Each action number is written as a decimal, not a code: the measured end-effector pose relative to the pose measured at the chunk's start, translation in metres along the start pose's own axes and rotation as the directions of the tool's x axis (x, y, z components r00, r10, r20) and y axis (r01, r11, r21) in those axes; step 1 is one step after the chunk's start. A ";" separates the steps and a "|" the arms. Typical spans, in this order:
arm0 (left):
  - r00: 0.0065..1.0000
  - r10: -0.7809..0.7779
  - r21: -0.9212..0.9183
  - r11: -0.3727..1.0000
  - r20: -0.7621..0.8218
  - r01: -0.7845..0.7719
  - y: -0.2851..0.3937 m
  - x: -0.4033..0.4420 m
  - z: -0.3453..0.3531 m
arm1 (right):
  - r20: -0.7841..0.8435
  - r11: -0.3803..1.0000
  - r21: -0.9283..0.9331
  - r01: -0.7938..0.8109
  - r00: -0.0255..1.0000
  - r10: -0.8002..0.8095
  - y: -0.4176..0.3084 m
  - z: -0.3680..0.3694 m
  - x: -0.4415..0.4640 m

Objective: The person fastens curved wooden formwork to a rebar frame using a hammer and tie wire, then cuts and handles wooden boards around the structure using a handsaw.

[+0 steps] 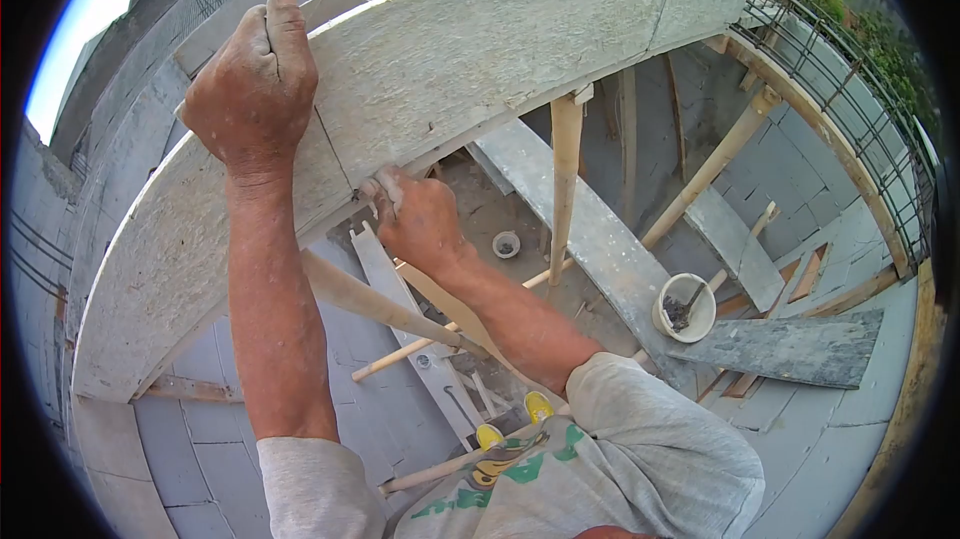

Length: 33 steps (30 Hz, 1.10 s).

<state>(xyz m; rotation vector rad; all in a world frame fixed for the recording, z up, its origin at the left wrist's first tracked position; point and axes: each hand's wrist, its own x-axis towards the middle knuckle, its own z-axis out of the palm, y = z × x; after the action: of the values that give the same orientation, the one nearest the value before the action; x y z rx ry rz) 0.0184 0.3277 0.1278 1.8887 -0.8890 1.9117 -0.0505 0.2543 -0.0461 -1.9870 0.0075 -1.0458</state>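
Note:
My left hand is closed in a fist at the top edge of a long whitish board, its thumb pointing up; whether it grips the edge or something else is hidden. Lower down, near a dark vertical line on the same board, my right hand has its fingers pinched together at the bottom edge. What those fingers hold, if anything, is too small to make out. A small dark spot shows beside the right fingertips.
Below, a long plank carries a white bucket with dark mortar and a tool. Round wooden props stand under the board. Steel rebar runs along the right wall. Another bucket sits on the floor far below.

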 end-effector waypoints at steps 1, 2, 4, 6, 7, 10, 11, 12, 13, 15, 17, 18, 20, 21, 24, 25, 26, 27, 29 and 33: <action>1.000 -0.007 0.001 1.000 -0.012 0.007 -0.002 -0.001 0.000 | -0.012 1.000 0.002 0.007 1.000 -0.007 0.004 0.004 -0.007; 1.000 -0.007 0.004 1.000 0.019 0.006 -0.004 -0.001 -0.001 | -0.031 0.998 0.063 -0.026 0.999 0.028 0.009 0.014 -0.013; 0.999 -0.021 -0.005 1.000 0.046 0.021 -0.003 -0.002 -0.003 | -0.059 0.980 0.179 -0.091 0.993 0.103 0.014 0.035 -0.023; 0.997 -0.035 0.014 0.999 0.067 0.034 0.001 0.000 -0.004 | -0.013 0.976 0.192 -0.101 0.994 0.105 0.011 0.048 -0.028; 0.996 -0.045 0.039 0.998 0.080 0.042 0.002 0.000 -0.005 | 0.012 0.975 0.196 -0.107 0.994 0.107 0.012 0.049 -0.031; 0.996 -0.055 0.054 0.997 0.064 0.052 0.003 0.001 -0.003 | 0.065 0.996 0.084 -0.034 0.997 0.029 0.023 0.019 -0.028; 0.997 -0.060 0.051 0.997 0.051 0.057 0.003 0.001 -0.003 | 0.065 0.999 0.040 0.016 0.998 -0.018 0.027 0.000 -0.026; 0.996 -0.065 0.049 0.997 0.055 0.063 0.004 0.002 -0.003 | 0.046 0.999 0.040 -0.023 0.999 0.021 0.024 -0.028 -0.015; 0.995 -0.071 0.050 0.996 0.064 0.068 0.005 0.002 -0.005 | -0.080 0.997 0.073 0.012 0.997 -0.006 0.025 -0.052 -0.002; 0.995 -0.074 0.060 0.996 0.069 0.070 0.006 0.001 -0.007 | -0.350 0.991 0.067 0.118 0.933 -0.088 0.027 -0.098 0.035; 0.997 -0.067 0.073 0.995 0.045 0.064 0.008 0.002 -0.005 | -0.554 0.956 -0.086 0.282 0.783 -0.281 0.025 -0.134 0.086; 0.996 -0.080 0.074 0.994 0.044 0.077 0.008 0.003 -0.004 | -0.602 0.910 -0.196 0.365 0.688 -0.405 0.023 -0.147 0.114; 0.993 -0.104 0.084 0.992 0.054 0.099 0.008 0.001 -0.004 | -0.512 0.762 -0.457 0.459 0.564 -0.648 0.018 -0.160 0.168; 0.993 -0.107 0.072 0.992 0.058 0.103 0.009 0.002 -0.006 | -0.440 0.734 -0.498 0.462 0.595 -0.673 0.016 -0.159 0.188; 0.991 -0.112 0.054 0.993 0.067 0.108 0.010 0.004 -0.008 | -0.254 0.724 -0.552 0.414 0.743 -0.619 0.009 -0.152 0.217; 0.991 -0.113 0.050 0.993 0.069 0.110 0.010 0.003 -0.008 | -0.212 0.767 -0.539 0.347 0.826 -0.522 0.006 -0.152 0.214; 0.991 -0.121 0.046 0.992 0.065 0.118 0.011 0.004 -0.006 | -0.162 0.798 -0.534 0.280 0.892 -0.421 0.003 -0.154 0.214; 0.974 -0.202 0.107 0.976 0.101 0.192 0.013 0.007 -0.004 | -0.110 0.798 -0.546 0.257 0.922 -0.372 -0.004 -0.157 0.220; 0.916 -0.333 0.216 0.933 0.223 0.286 0.020 0.010 -0.008 | -0.030 0.810 -0.568 0.145 0.980 -0.196 -0.014 -0.161 0.213; 0.955 -0.260 0.088 0.964 0.141 0.250 0.012 0.004 -0.007 | 0.089 0.800 -0.582 0.143 0.990 -0.112 -0.019 -0.169 0.213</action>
<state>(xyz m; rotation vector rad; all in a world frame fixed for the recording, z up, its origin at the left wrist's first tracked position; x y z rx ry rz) 0.0048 0.3219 0.1294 2.0972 -0.5902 1.6839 -0.0330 0.0720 0.1549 -2.6078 0.1970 -1.1761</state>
